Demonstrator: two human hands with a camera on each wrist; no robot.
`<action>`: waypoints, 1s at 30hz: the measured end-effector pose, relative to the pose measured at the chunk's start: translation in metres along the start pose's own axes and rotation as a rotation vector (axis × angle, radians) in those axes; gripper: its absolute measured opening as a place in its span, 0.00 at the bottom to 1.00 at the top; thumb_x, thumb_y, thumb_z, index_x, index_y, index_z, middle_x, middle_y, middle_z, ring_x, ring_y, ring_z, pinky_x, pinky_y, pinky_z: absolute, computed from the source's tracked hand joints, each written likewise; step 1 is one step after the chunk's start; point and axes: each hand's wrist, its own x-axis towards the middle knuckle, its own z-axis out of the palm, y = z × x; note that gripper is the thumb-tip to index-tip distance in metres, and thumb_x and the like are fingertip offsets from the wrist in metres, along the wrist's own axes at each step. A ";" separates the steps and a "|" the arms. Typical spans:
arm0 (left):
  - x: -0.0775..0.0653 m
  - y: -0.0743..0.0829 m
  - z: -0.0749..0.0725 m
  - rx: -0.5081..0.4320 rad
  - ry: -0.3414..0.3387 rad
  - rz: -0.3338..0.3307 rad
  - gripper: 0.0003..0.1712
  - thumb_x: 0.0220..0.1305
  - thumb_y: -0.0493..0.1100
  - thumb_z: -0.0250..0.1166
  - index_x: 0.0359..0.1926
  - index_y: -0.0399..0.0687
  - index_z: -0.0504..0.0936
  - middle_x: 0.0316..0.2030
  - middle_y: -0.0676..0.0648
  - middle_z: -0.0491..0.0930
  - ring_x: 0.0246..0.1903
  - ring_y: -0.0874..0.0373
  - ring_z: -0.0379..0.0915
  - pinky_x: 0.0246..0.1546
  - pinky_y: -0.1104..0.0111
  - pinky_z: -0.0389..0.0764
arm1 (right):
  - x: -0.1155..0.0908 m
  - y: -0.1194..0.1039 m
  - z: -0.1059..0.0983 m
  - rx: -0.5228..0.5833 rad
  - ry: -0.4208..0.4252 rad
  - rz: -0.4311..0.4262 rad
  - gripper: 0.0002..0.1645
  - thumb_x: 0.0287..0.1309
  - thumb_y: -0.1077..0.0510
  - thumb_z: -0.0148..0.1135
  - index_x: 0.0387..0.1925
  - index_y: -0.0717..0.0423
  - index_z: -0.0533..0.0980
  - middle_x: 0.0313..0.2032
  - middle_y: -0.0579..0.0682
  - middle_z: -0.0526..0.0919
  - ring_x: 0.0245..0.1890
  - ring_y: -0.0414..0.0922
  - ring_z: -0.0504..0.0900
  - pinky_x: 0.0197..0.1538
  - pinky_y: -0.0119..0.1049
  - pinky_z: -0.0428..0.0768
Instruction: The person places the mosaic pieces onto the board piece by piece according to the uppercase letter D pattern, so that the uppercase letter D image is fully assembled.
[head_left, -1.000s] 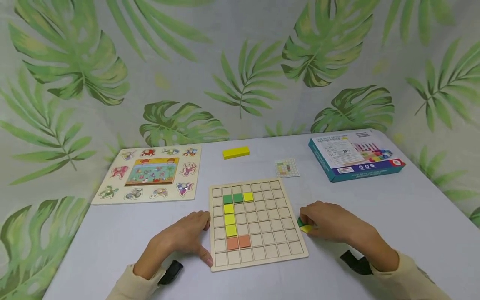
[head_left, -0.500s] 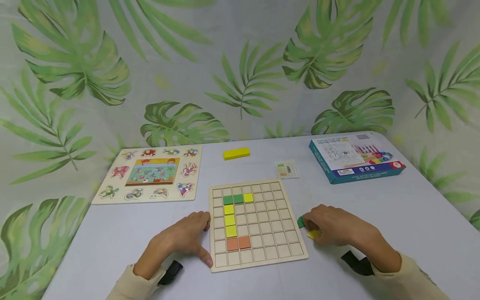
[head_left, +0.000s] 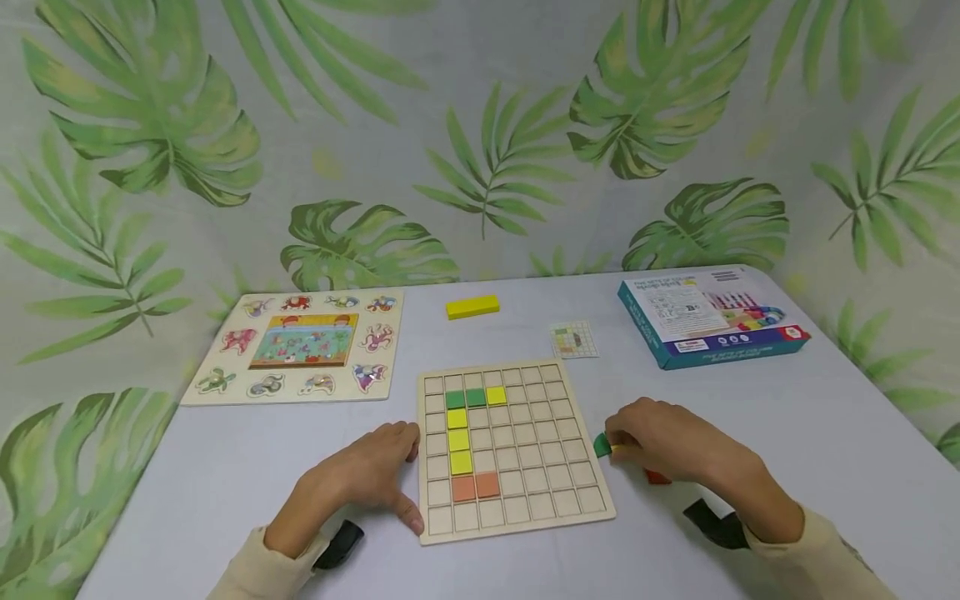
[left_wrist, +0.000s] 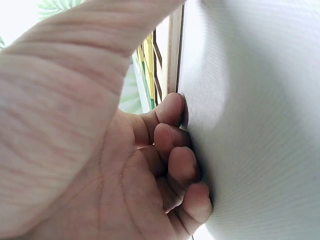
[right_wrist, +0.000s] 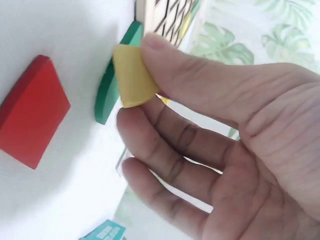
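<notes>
Yellow piece [right_wrist: 132, 75] farther forward — box lettering [head_left: 664, 283] blurry

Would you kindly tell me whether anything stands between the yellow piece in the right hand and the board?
Yes: a green piece lies between the yellow piece, pinched by the right hand, and the board. It looks low enough to lift over; the red piece lies off that path.

Through the head camera I look forward and down across the table [head_left: 517, 571]; my wrist cameras sit close, one facing the left hand's [head_left: 371, 467] palm, one the right hand's [head_left: 667, 442]; all three catch the board [head_left: 531, 456]
</notes>
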 end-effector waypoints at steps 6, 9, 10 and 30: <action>-0.001 0.001 -0.003 0.006 0.001 -0.001 0.45 0.26 0.63 0.85 0.37 0.48 0.65 0.33 0.50 0.66 0.35 0.55 0.60 0.37 0.62 0.64 | 0.001 -0.008 -0.006 0.069 0.073 -0.118 0.09 0.64 0.58 0.66 0.45 0.45 0.84 0.39 0.37 0.85 0.37 0.34 0.78 0.46 0.39 0.80; -0.001 0.000 -0.003 0.010 0.001 -0.014 0.46 0.26 0.63 0.85 0.37 0.48 0.65 0.33 0.50 0.66 0.35 0.55 0.60 0.37 0.62 0.64 | 0.003 -0.015 -0.007 0.089 0.140 -0.182 0.09 0.63 0.59 0.66 0.44 0.48 0.85 0.40 0.38 0.86 0.39 0.35 0.81 0.47 0.40 0.81; -0.002 0.000 -0.004 0.009 0.002 -0.019 0.46 0.25 0.63 0.86 0.37 0.48 0.66 0.33 0.50 0.66 0.36 0.55 0.60 0.37 0.61 0.64 | 0.004 -0.017 -0.007 0.096 0.161 -0.200 0.09 0.63 0.59 0.66 0.44 0.48 0.85 0.40 0.38 0.87 0.40 0.35 0.82 0.47 0.40 0.81; 0.001 -0.001 -0.001 -0.001 0.007 -0.003 0.46 0.25 0.62 0.86 0.37 0.48 0.65 0.32 0.50 0.66 0.35 0.55 0.60 0.37 0.62 0.63 | 0.040 -0.048 0.002 0.253 0.099 -0.299 0.15 0.56 0.64 0.71 0.46 0.52 0.85 0.44 0.41 0.87 0.39 0.34 0.81 0.46 0.39 0.83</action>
